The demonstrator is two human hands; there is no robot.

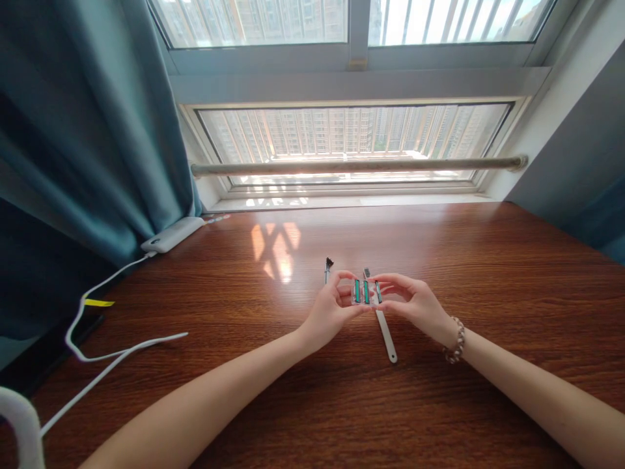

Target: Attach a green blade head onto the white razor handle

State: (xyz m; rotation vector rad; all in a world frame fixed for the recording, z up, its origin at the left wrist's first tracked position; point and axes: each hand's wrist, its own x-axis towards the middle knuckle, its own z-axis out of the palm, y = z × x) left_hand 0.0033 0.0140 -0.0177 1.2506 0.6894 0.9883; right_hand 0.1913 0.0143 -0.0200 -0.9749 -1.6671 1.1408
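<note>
My left hand and my right hand face each other above the table. Between their fingertips is a small clear plastic pack of razor cartridges, green and dark, standing side by side. My left thumb and fingers pinch the pack's left end, and my right fingers close on its right end, by another narrow cartridge. Below the hands lies a slim tool with a white handle, a hole at its near end and a small dark head, like a toothbrush. Beyond my left hand shows a dark-tipped brush-like thing, partly hidden.
The brown wooden table reaches to the window sill. A white power strip or adapter with a white cable lies at the left by the blue curtain. A rail crosses the window.
</note>
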